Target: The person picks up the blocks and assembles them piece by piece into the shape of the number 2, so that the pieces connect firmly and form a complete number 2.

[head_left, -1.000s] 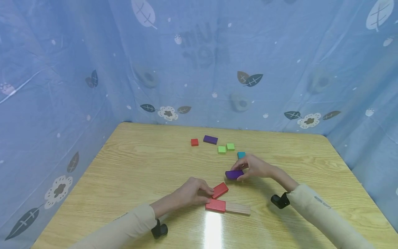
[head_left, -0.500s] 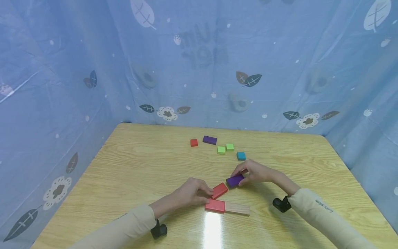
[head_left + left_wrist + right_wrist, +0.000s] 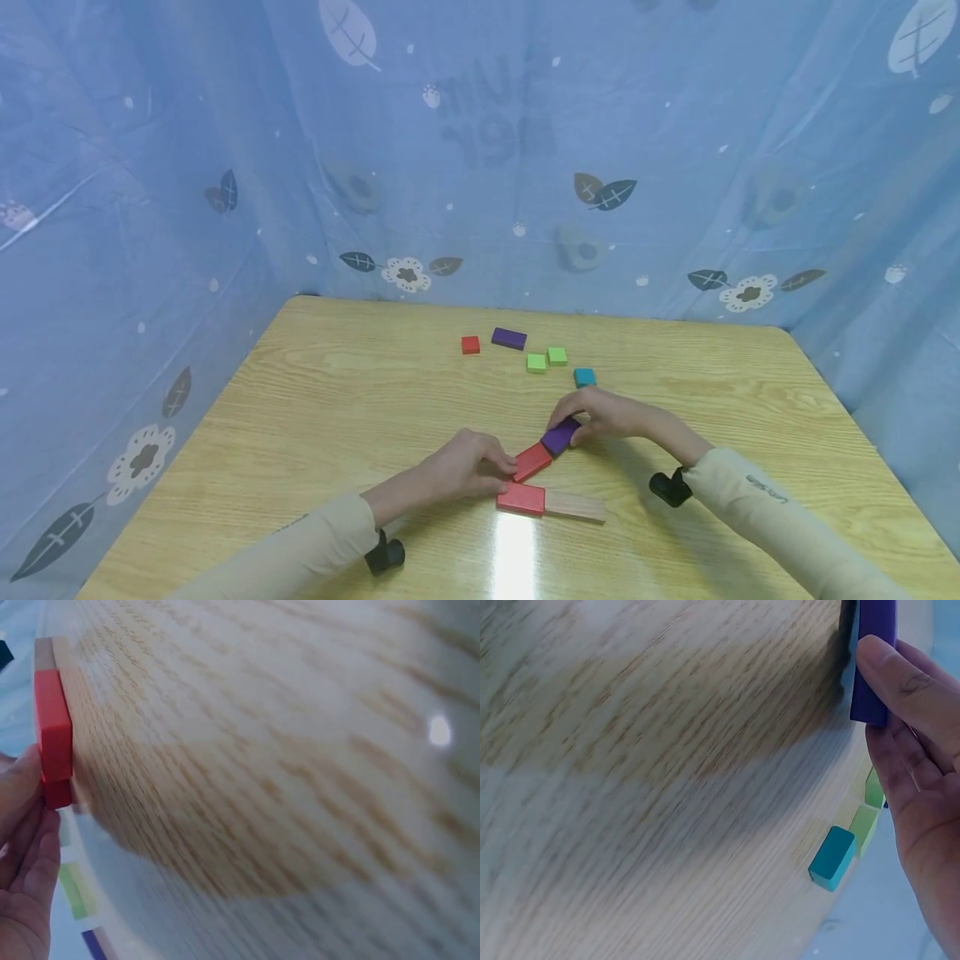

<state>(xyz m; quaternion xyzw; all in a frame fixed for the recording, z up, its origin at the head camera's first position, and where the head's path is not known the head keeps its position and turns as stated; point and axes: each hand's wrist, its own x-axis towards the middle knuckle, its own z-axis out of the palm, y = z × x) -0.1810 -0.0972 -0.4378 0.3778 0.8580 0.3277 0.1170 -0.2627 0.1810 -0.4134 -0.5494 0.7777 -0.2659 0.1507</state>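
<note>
My left hand (image 3: 465,465) holds the left end of a red block (image 3: 532,461) between thumb and fingers. The thumb lies by the corner of a second red block (image 3: 521,498), which sits end to end with a plain wooden block (image 3: 574,506). My right hand (image 3: 606,414) pinches a purple block (image 3: 561,436) between thumb and fingers. Its lower left end meets the upper end of the slanted red block. In the left wrist view a red block (image 3: 54,724) hides most of the other; in the right wrist view the thumb covers part of the purple block (image 3: 870,694).
Beyond my hands on the wooden table (image 3: 337,375) lie a small red block (image 3: 470,345), a long purple block (image 3: 509,338), two light green blocks (image 3: 536,363) and a teal block (image 3: 585,377). A blue patterned curtain (image 3: 480,167) surrounds the table's back and sides.
My right hand has brought the purple block nearer and turned it, until its end meets the slanted red block. The left hand and both red blocks have stayed in place.
</note>
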